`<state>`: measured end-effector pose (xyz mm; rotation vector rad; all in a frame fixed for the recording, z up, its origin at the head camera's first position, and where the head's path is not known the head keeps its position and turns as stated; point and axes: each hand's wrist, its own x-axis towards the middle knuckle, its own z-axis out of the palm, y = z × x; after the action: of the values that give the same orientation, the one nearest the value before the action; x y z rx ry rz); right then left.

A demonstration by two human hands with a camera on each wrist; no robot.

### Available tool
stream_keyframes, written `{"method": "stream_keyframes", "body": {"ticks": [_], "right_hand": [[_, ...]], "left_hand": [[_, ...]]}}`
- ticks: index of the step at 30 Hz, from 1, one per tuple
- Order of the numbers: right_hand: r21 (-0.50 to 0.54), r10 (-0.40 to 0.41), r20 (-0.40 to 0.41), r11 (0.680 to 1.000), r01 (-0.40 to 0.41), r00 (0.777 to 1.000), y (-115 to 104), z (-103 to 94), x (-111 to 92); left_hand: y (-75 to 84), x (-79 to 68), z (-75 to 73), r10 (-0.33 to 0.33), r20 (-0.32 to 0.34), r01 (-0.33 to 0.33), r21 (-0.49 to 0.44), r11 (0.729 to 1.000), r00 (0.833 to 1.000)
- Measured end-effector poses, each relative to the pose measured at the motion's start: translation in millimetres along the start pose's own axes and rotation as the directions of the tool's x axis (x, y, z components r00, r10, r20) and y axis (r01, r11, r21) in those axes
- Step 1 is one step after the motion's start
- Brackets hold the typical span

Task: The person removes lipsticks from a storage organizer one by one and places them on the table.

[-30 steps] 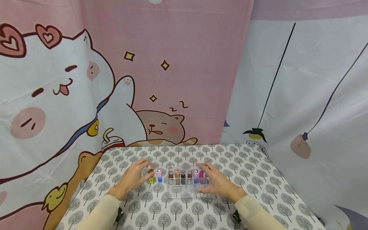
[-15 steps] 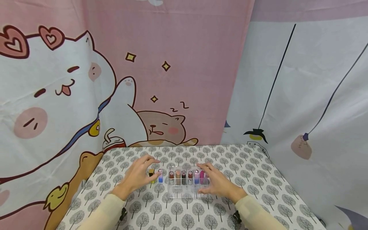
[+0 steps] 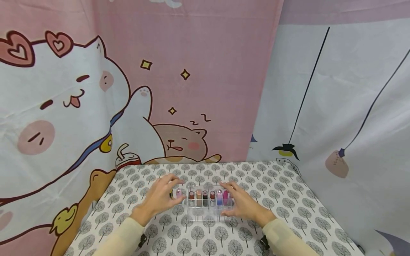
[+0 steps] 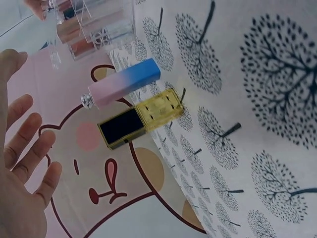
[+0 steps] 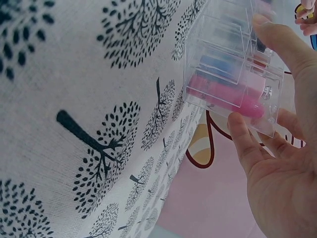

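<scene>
A clear lipstick organizer [image 3: 209,215] stands on the table with several lipsticks in its back row. My right hand [image 3: 242,202] holds its right end, thumb at the front and fingers at the back; a magenta tube [image 5: 225,95] lies just inside that end. My left hand [image 3: 161,195] is spread, thumb and fingers apart, around a pink-and-blue lipstick [image 4: 124,83] standing left of the organizer. Beside that one stands a black-and-yellow lipstick [image 4: 121,129], mostly hidden behind the left hand in the head view. The left wrist view shows a gap between the left fingers and both tubes.
A white cloth with grey trees covers the table [image 3: 198,245]. A pink cartoon curtain [image 3: 217,71] hangs behind it, and a white one [image 3: 362,89] on the right. The organizer's front compartments hold no lipsticks.
My left hand has moved right, from over the black-and-yellow lipstick to the pink-and-blue one. The right hand stays on the organizer.
</scene>
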<state>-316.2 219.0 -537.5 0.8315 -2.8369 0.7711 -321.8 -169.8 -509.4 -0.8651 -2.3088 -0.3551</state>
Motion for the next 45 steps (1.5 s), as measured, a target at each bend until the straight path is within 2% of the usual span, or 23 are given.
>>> {"method": "stream_keyframes", "body": {"ticks": [7,19,28,37,45], "right_hand": [[0.000,-0.004,-0.006,1.000,0.004,1.000,-0.8,0.6,1.0],[0.013,-0.004,0.001,1.000,0.004,1.000,-0.6,3.5,2.8],[0.006,-0.001,0.000,1.000,0.001,1.000,-0.6,2.6,2.6],[-0.001,-0.005,0.001,1.000,0.005,1.000,0.6,-2.1,2.5],[0.052,-0.043,-0.020,0.998,0.044,0.999,4.6,0.4,0.9]], "left_hand": [[7.2,2.4,4.5,0.020,0.005,-0.020,0.013,1.000,1.000],[15.3,4.2,9.9,0.034,0.043,-0.032,-0.049,0.998,0.999],[22.7,9.5,12.4,0.014,0.111,-0.004,-0.086,0.996,0.994],[27.8,16.7,18.9,0.009,0.109,-0.004,-0.049,0.999,0.994],[30.9,12.8,24.2,-0.007,0.129,0.016,-0.069,0.997,0.992]]}}
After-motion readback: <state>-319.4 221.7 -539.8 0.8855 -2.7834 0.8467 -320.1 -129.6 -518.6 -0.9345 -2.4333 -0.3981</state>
